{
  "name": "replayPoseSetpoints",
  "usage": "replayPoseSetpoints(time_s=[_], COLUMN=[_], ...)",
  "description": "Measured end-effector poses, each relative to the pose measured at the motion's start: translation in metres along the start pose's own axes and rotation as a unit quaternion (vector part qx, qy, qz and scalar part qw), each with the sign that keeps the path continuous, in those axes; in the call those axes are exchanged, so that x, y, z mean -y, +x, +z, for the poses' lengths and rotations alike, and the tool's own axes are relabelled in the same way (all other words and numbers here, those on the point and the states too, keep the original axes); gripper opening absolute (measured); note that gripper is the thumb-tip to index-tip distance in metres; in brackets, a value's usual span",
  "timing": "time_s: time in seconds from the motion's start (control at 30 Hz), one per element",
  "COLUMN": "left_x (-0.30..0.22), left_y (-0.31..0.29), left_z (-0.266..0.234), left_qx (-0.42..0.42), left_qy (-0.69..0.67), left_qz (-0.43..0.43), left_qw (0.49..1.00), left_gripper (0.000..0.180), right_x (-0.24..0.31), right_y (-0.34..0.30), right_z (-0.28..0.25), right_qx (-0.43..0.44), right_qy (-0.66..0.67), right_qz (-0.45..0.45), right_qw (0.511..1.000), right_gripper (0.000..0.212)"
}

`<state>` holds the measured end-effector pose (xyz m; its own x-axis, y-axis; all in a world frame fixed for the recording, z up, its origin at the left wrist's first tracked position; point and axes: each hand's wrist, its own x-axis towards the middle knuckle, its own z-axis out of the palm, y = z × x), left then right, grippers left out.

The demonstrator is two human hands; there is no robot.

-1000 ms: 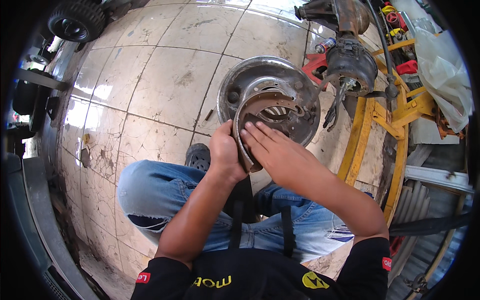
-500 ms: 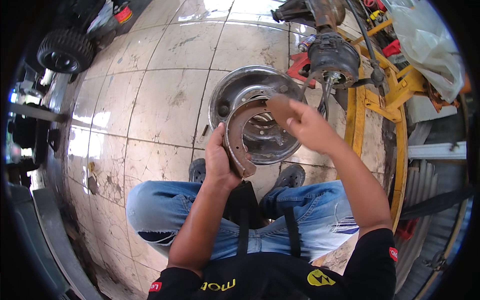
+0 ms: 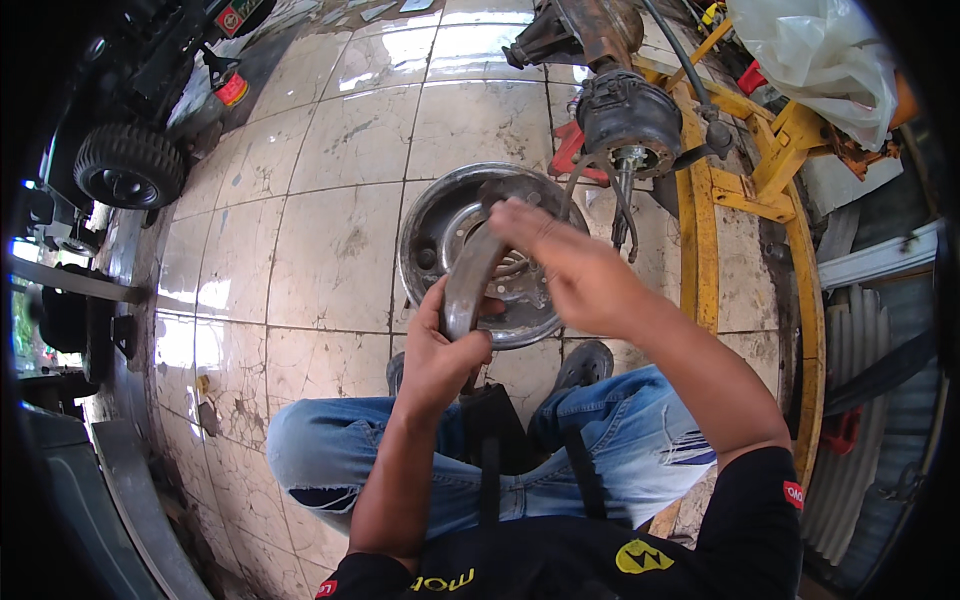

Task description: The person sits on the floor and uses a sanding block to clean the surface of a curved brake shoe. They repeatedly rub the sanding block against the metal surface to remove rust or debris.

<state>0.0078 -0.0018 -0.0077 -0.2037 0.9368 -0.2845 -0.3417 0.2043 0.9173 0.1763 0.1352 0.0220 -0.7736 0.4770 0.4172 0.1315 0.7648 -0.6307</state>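
My left hand [image 3: 438, 358] is wrapped round the lower part of a curved brake shoe [image 3: 467, 288], which stands tilted with its smooth outer face up. Over the shoe's upper end lies my right hand [image 3: 590, 280], its fingers smeared by motion. A dark piece of sandpaper [image 3: 512, 188] pokes out beyond those fingers, pressed against the shoe. Beneath both hands a steel wheel rim [image 3: 418, 230] lies on the tiled floor, partly hidden by them.
An axle with its hub [image 3: 632, 115] rests on a red stand [image 3: 570, 150] at the far right. Beside it runs a yellow steel frame [image 3: 700, 230], a clear plastic bag [image 3: 815, 65] near its top. A vehicle's tyre [image 3: 130, 168] is at the far left.
The brake shoe has turned, its curved outer face now showing instead of its side. My right hand has come left from apart onto the shoe with the sandpaper. The whole view has shifted slightly.
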Motion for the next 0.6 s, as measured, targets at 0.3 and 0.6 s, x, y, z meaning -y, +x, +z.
replayPoseSetpoints(time_s=[0.3,0.6], left_x=[0.011,0.009], left_y=[-0.001,0.000], left_z=[0.001,0.001], left_qx=[0.052,0.038], left_qy=[0.133,0.075], left_qz=[0.090,0.060], left_qw=[0.986,0.995], left_gripper=[0.067,0.070], right_x=[0.014,-0.019], right_y=[0.002,0.007], right_z=[0.005,0.019], right_qx=[0.116,0.044], right_qy=[-0.130,0.015], right_qz=[-0.065,0.042], right_qw=[0.982,0.998], right_gripper=[0.057,0.044])
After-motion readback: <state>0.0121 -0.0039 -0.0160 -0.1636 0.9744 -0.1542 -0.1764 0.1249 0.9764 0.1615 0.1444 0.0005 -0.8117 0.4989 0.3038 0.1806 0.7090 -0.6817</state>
